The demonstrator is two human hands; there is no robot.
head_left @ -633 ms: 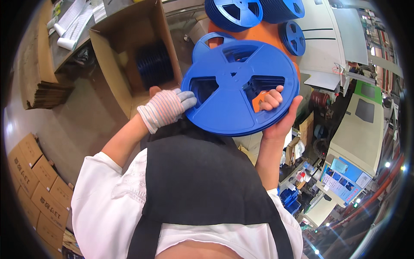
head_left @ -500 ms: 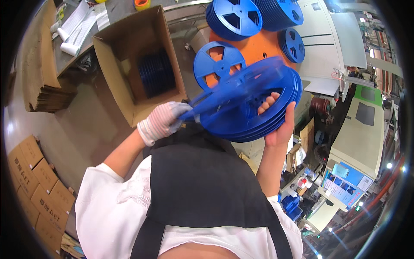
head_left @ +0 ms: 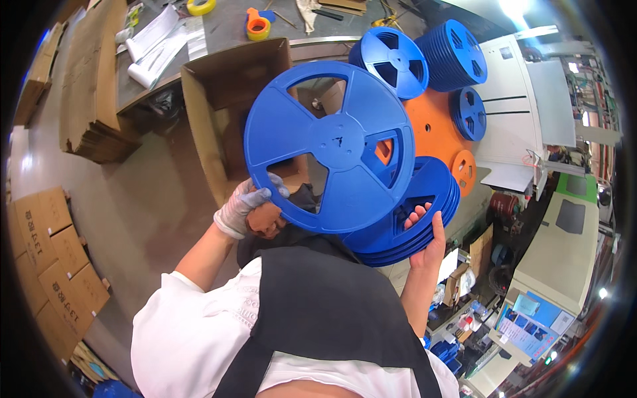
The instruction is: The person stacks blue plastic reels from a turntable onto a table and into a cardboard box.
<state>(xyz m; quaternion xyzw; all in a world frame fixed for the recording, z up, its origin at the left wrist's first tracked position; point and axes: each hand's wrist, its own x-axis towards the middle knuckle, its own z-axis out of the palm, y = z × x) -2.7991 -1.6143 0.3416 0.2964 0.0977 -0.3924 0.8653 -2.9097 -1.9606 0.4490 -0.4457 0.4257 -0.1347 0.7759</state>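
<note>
My left hand (head_left: 247, 207), in a pale glove with the fingertips bare, pinches the rim of a large blue reel (head_left: 338, 147). The reel is tilted up, its flat face with a round hub and cut-out windows turned toward me. Lower right of it, my right hand (head_left: 428, 240), bare, grips a stack of blue reels (head_left: 379, 241), fingers showing through a window and thumb along the outer edge. The raised reel overlaps part of this stack and hides its far left side.
An open cardboard box (head_left: 200, 126) stands behind the raised reel, its inside mostly hidden. Stacked blue reels (head_left: 458, 56) rest on an orange surface (head_left: 431, 132). Flattened cartons (head_left: 93, 86) lean at left, beside a grey bench (head_left: 232, 23) with papers and tape rolls.
The reel in my left hand has swung from a blurred, nearly edge-on tilt to facing me, apart from most of the stack. My right hand keeps its hold. The whole view has shifted.
</note>
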